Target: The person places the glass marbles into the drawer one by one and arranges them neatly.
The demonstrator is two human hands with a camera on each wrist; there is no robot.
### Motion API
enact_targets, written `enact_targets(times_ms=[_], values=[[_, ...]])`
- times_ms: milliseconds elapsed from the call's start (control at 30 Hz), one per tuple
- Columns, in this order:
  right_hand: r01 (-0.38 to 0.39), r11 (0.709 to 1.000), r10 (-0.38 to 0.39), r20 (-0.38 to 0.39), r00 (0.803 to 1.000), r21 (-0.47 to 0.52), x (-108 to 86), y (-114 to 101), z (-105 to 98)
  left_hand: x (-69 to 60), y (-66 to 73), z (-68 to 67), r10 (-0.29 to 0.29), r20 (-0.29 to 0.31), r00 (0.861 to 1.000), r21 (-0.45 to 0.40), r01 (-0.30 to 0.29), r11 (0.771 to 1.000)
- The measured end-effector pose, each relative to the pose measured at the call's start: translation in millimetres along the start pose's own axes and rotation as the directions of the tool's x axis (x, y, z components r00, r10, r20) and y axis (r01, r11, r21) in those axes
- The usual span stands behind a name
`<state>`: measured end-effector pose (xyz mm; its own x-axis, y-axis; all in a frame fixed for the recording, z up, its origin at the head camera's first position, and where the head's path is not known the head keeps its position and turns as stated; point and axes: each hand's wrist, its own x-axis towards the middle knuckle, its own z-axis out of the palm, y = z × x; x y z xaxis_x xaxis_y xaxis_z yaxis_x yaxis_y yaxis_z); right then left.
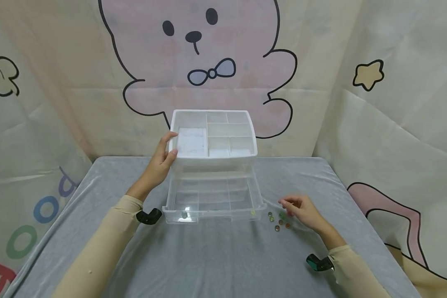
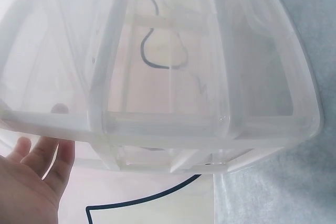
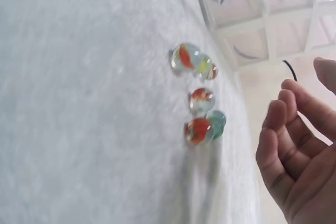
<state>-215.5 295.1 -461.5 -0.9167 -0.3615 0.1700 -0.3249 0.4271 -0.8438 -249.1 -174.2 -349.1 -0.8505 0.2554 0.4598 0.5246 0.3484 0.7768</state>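
Observation:
A clear plastic storage box with a white compartment tray (image 1: 229, 130) on top stands on the table, a transparent divided drawer (image 1: 212, 196) extending from its front. My left hand (image 1: 158, 165) grips the tray's left edge; in the left wrist view its fingers (image 2: 48, 156) lie against the box wall (image 2: 168, 129). One marble (image 1: 184, 215) shows behind the drawer's front left, and a small yellowish spot shows at its right. My right hand (image 1: 301, 211) hovers with loosely curled fingers over several glass marbles (image 3: 201, 100), with nothing visible in its grasp.
Grey-blue cloth (image 1: 223, 260) covers the table. Behind it hangs a fabric backdrop (image 1: 313, 74) with a cartoon bear, and similar printed cloth hangs at both sides. The loose marbles lie just right of the drawer.

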Motion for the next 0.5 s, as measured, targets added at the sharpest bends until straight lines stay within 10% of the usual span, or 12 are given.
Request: enact_targets(times_ms=[500], values=[[-0.148, 0.988, 0.152, 0.109, 0.982, -0.045, -4.0, 26, -6, 5.3, -33.3, 1.0, -0.014, -0.008, 1.000, -0.001, 0.014, 1.000]])
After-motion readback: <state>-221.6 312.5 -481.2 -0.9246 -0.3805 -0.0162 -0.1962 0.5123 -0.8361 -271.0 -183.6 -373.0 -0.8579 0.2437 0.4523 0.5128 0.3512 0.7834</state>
